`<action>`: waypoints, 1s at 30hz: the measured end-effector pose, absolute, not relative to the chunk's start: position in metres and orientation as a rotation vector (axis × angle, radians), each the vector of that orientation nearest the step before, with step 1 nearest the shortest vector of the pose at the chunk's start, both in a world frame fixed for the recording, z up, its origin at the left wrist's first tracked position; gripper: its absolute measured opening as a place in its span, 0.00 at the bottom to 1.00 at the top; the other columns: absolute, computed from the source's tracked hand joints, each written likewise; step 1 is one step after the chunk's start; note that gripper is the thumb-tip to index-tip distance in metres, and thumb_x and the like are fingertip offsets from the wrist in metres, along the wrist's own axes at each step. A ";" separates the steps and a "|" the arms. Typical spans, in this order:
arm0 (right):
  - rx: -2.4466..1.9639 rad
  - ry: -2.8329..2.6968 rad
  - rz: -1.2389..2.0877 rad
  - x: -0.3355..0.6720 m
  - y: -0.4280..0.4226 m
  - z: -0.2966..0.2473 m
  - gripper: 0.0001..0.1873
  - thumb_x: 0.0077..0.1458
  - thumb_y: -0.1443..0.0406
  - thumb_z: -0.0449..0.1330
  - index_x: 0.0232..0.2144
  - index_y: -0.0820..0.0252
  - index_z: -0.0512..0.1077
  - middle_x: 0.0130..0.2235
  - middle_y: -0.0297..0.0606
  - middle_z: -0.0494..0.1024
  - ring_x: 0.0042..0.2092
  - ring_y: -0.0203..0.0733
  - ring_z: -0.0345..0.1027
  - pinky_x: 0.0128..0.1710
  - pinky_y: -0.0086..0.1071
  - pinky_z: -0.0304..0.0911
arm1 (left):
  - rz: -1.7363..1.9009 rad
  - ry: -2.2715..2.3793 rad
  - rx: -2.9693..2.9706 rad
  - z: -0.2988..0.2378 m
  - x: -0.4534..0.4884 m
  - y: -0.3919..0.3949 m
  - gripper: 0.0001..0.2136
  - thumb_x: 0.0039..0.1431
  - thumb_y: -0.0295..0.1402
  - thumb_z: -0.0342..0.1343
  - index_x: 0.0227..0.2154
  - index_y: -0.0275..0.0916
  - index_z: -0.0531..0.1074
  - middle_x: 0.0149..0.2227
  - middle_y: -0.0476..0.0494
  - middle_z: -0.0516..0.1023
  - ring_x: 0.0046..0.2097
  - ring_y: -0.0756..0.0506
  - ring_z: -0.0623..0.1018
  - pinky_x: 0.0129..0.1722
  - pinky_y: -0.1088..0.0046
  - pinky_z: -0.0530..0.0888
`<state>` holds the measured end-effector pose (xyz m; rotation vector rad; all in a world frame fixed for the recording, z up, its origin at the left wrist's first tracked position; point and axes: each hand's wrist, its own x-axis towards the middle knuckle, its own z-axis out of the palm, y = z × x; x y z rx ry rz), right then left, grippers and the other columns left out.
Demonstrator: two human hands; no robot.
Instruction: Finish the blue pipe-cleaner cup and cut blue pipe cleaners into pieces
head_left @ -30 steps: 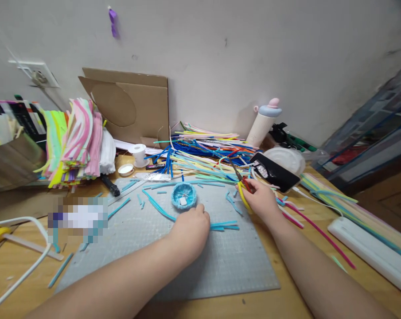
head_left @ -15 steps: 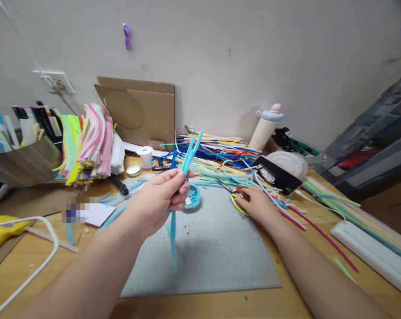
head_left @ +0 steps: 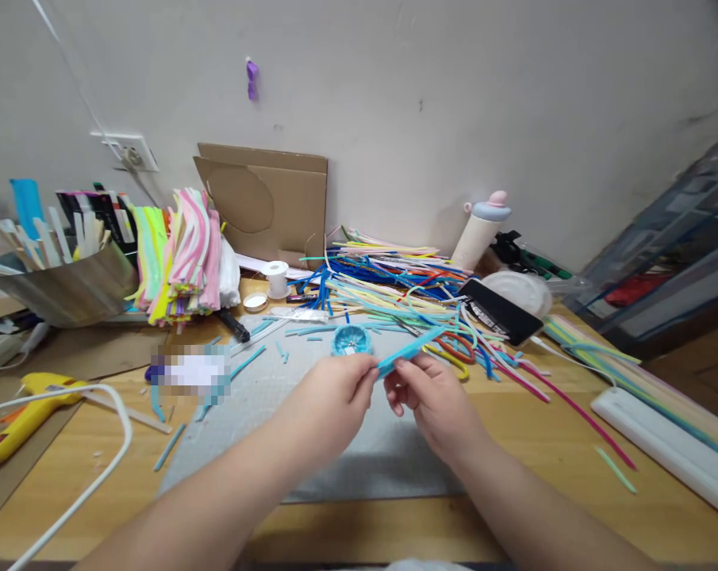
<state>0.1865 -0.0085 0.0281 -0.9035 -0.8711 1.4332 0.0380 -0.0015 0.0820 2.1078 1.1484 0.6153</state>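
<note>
Light-blue pipe cleaners (head_left: 415, 346) are bunched together and slant up to the right over the grey cutting mat (head_left: 239, 428). My left hand (head_left: 338, 396) pinches their lower end between thumb and fingers. Just right of it, my right hand (head_left: 435, 400) closes thumb and forefinger on the same bunch. Behind my left hand sits a small round light-blue fuzzy piece (head_left: 351, 341) with a shiny centre, its lower edge partly covered. The scissors (head_left: 457, 349), with orange and yellow handles, lie beyond my right hand, touched by neither hand.
Heaped pipe cleaners (head_left: 388, 274) spread along the wall. A phone (head_left: 498, 312), a tilted bottle (head_left: 481, 234) and a white power strip (head_left: 662, 448) are on the right. At left lie a yellow glue gun (head_left: 37, 408) and its white cable (head_left: 124, 428). Cardboard (head_left: 299, 198) leans behind.
My right hand has let go of the scissors and moved left to the pipe cleaners. My left hand has lowered, and the bunch has swung from upright to slanting right.
</note>
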 end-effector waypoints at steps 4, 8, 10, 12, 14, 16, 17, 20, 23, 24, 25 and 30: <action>-0.943 -0.649 1.304 0.206 -0.006 0.024 0.10 0.47 0.59 0.63 0.26 0.60 0.72 0.21 0.29 0.72 0.21 0.30 0.66 0.18 0.21 0.61 | 0.510 1.414 2.276 0.069 0.025 0.010 0.12 0.62 0.33 0.41 0.30 0.41 0.70 0.26 0.46 0.75 0.28 0.47 0.72 0.28 0.73 0.63; -0.986 -0.370 1.116 0.239 -0.012 0.023 0.08 0.42 0.63 0.66 0.26 0.60 0.71 0.21 0.27 0.74 0.21 0.29 0.68 0.18 0.18 0.66 | 0.471 1.589 2.336 0.056 -0.001 0.039 0.13 0.60 0.33 0.44 0.29 0.40 0.73 0.29 0.41 0.76 0.34 0.42 0.75 0.34 0.69 0.66; -1.002 -0.286 1.088 0.252 -0.017 0.020 0.06 0.44 0.66 0.64 0.26 0.60 0.71 0.21 0.27 0.74 0.21 0.28 0.69 0.18 0.17 0.67 | 0.504 1.604 2.351 0.050 -0.010 0.046 0.11 0.58 0.33 0.47 0.34 0.38 0.74 0.37 0.37 0.77 0.42 0.40 0.75 0.42 0.65 0.67; -1.014 -0.227 1.115 0.258 -0.022 0.015 0.03 0.46 0.67 0.62 0.26 0.60 0.71 0.20 0.27 0.74 0.21 0.28 0.69 0.18 0.16 0.67 | 0.580 1.576 2.347 0.044 -0.013 0.041 0.15 0.60 0.36 0.46 0.45 0.37 0.71 0.48 0.35 0.73 0.51 0.39 0.71 0.51 0.63 0.63; -1.023 -0.197 1.162 0.257 -0.026 0.011 0.02 0.47 0.68 0.62 0.26 0.59 0.70 0.20 0.27 0.73 0.20 0.28 0.69 0.18 0.15 0.67 | 0.637 1.405 2.292 0.040 -0.008 0.025 0.19 0.61 0.40 0.44 0.52 0.39 0.66 0.53 0.37 0.70 0.55 0.41 0.67 0.54 0.63 0.61; -1.024 -0.189 1.204 0.251 -0.028 0.009 0.03 0.47 0.68 0.62 0.26 0.59 0.70 0.20 0.27 0.73 0.20 0.28 0.69 0.17 0.15 0.67 | 0.606 1.160 2.218 0.036 0.000 0.004 0.23 0.59 0.43 0.48 0.56 0.42 0.62 0.57 0.39 0.67 0.57 0.41 0.65 0.57 0.61 0.59; -1.020 -0.193 1.225 0.247 -0.029 0.008 0.03 0.46 0.68 0.62 0.26 0.59 0.70 0.20 0.28 0.73 0.20 0.28 0.69 0.17 0.15 0.67 | 0.555 1.043 2.207 0.034 0.005 -0.006 0.27 0.55 0.45 0.53 0.57 0.42 0.60 0.57 0.39 0.66 0.58 0.40 0.63 0.57 0.60 0.58; -1.007 -0.196 1.274 0.238 -0.029 0.008 0.03 0.46 0.68 0.63 0.27 0.61 0.71 0.20 0.28 0.73 0.21 0.29 0.69 0.18 0.15 0.68 | 0.465 0.928 2.095 0.028 0.016 -0.027 0.26 0.53 0.42 0.56 0.55 0.42 0.64 0.51 0.39 0.72 0.51 0.40 0.68 0.51 0.61 0.63; -1.010 -0.216 1.241 0.234 -0.030 0.009 0.05 0.46 0.67 0.64 0.29 0.61 0.72 0.20 0.28 0.72 0.21 0.29 0.69 0.18 0.16 0.68 | 0.404 0.984 1.716 0.023 0.019 -0.034 0.15 0.61 0.39 0.44 0.42 0.39 0.73 0.25 0.49 0.71 0.28 0.49 0.68 0.30 0.72 0.66; -1.007 -0.240 1.229 0.232 -0.031 0.010 0.07 0.45 0.67 0.65 0.30 0.61 0.72 0.20 0.27 0.72 0.21 0.29 0.69 0.18 0.16 0.67 | 0.366 0.978 1.534 0.022 0.018 -0.034 0.16 0.61 0.40 0.42 0.39 0.38 0.73 0.20 0.52 0.65 0.23 0.52 0.63 0.24 0.76 0.62; -0.999 -0.282 1.235 0.230 -0.032 0.011 0.08 0.45 0.66 0.65 0.31 0.60 0.71 0.21 0.27 0.72 0.21 0.29 0.69 0.18 0.17 0.67 | 0.326 0.953 1.354 0.021 0.017 -0.034 0.17 0.61 0.41 0.43 0.38 0.37 0.73 0.18 0.55 0.61 0.19 0.54 0.58 0.19 0.77 0.57; -0.926 -0.645 1.509 0.205 -0.047 0.012 0.15 0.48 0.62 0.65 0.39 0.58 0.70 0.28 0.30 0.74 0.27 0.32 0.70 0.20 0.21 0.65 | 0.217 0.804 0.924 0.021 0.011 -0.036 0.16 0.57 0.44 0.50 0.35 0.36 0.72 0.16 0.57 0.58 0.15 0.57 0.49 0.14 0.79 0.45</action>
